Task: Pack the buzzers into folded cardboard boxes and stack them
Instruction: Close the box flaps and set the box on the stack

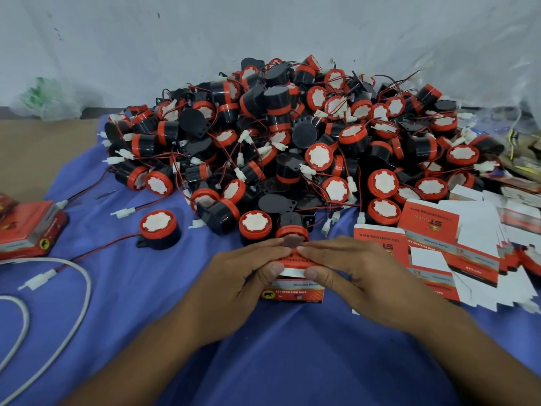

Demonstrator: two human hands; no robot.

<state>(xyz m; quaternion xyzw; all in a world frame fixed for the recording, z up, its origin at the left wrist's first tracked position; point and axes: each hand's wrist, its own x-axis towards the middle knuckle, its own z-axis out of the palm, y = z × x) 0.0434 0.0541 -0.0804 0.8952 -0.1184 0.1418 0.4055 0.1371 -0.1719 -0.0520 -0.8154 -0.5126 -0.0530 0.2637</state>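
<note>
From the head camera, a small red cardboard box (pixel 292 293) stands on the blue cloth (pixel 263 356) at the centre, caught between both hands; the left hand (pixel 246 268) wraps it from the left, fingers laid over the top and the thumb pressed on the white flap at the front; the right hand (pixel 354 268) mirrors it from the other side, fingers over the top and the thumb on the same flap; the fingertips of the two hands nearly meet above the box. Just behind the fingers sits one red-and-black buzzer (pixel 292 232), touching the box or very close to it, I cannot tell which; beyond it rises the heap of buzzers (pixel 292 136), tangled with red and black wires and white plugs. A lone buzzer (pixel 159 230) stands left of the hands, apart from the heap; packed boxes (pixel 26 232) sit stacked at the far left edge; flat box blanks (pixel 439 253) lie fanned just right of the right hand; a white cord (pixel 83 276) loops across the cloth at lower left.
</note>
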